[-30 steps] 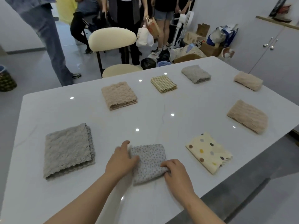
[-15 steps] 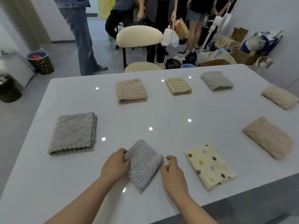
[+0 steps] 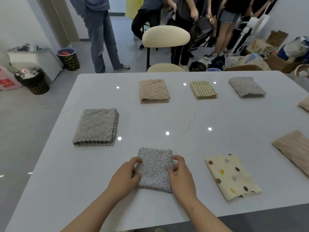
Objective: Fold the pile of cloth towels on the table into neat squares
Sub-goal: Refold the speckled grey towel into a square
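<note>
A folded grey dotted towel [image 3: 155, 168] lies flat near the front edge of the white table [image 3: 167, 118]. My left hand [image 3: 126, 177] pinches its left edge and my right hand [image 3: 181, 174] pinches its right edge. Other folded towels lie spread around: a grey textured one [image 3: 97, 127] at the left, a beige one [image 3: 153, 90], a green checked one [image 3: 203, 89] and a grey one [image 3: 246, 87] along the far side, a cream polka-dot one [image 3: 232, 177] to the right, and two beige ones [image 3: 296, 151] at the right edge.
A cream chair [image 3: 165, 39] stands at the table's far side. Several people stand behind it. Two waste bins [image 3: 33, 80] and a white box sit on the floor at the left. Boxes, bags and a fan clutter the back right.
The dotted towel has turned from a diagonal lie to square with the table edge, held at both sides. The camera view has shifted left and up.
</note>
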Action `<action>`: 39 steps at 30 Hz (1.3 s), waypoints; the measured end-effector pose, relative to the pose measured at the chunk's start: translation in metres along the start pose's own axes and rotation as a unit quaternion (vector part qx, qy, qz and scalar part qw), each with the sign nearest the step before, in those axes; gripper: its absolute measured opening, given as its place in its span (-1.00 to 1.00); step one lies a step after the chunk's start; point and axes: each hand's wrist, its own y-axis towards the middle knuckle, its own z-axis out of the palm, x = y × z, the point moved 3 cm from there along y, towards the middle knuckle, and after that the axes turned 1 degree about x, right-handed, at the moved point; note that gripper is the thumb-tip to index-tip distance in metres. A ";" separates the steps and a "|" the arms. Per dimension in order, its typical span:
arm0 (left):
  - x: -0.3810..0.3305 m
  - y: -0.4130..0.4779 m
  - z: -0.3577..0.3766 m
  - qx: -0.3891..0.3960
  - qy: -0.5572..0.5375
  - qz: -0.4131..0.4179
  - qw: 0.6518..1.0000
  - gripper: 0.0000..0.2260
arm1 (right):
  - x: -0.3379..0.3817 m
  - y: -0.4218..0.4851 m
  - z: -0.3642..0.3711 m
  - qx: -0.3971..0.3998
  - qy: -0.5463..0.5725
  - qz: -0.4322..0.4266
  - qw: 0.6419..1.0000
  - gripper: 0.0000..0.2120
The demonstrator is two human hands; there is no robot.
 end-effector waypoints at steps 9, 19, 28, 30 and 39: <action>-0.002 0.005 0.002 0.057 0.054 -0.008 0.997 -0.57 | 0.002 0.007 0.001 0.045 -0.096 -0.051 0.993 -0.64; -0.005 0.009 -0.001 0.116 0.079 -0.016 0.990 -0.26 | 0.005 0.013 0.001 0.094 -0.168 -0.035 0.981 -0.47; -0.011 0.009 0.002 0.041 0.070 -0.052 0.995 -0.48 | 0.001 0.014 -0.004 0.129 -0.145 -0.038 0.980 -0.42; -0.013 0.008 0.004 0.038 0.072 -0.043 0.996 -0.49 | 0.000 0.015 -0.003 0.130 -0.150 -0.037 0.979 -0.42; -0.015 0.004 0.007 0.012 0.045 -0.046 0.998 -0.51 | -0.003 0.015 -0.005 0.123 -0.120 -0.041 0.984 -0.42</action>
